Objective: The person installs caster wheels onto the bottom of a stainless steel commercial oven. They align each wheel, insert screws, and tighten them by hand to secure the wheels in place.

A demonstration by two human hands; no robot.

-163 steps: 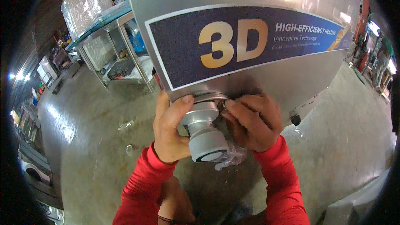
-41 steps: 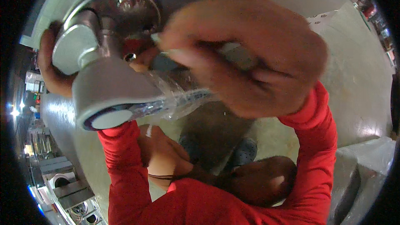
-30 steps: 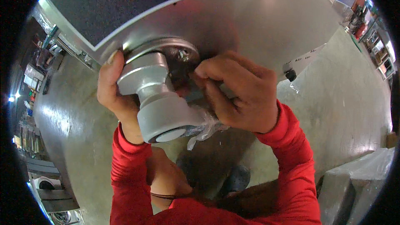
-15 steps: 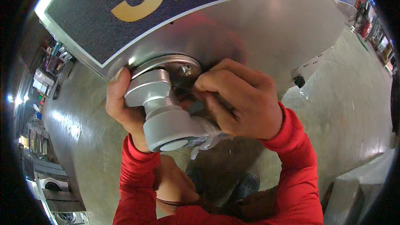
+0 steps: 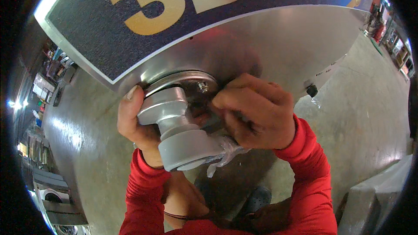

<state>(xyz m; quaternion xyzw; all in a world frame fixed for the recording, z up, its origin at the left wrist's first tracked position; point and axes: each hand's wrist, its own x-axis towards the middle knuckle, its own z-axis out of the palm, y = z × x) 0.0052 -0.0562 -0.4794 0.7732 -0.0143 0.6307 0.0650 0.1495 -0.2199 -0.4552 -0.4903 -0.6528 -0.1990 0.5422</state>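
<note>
A silver, jointed metal fitting stands against the brushed-metal panel of an appliance. Its curved flange meets the panel, and a small bolt shows inside the rim. My left hand is closed round the fitting's left side, thumb on the flange edge. Curled fingers of my right hand press together at the flange's right side, close to the bolt; whatever they pinch is hidden. Clear plastic wrap clings to the fitting's lower right end.
A printed dark sign covers the panel above the fitting. Lower on the right is a black foot with a scrap of plastic. Grey wrapped goods stand at the lower right; my shoe is on the concrete floor.
The panel, fitting and both hands appear slightly lower and further right in the picture. My left hand keeps its hold, and my right fingers stay curled beside the flange.
</note>
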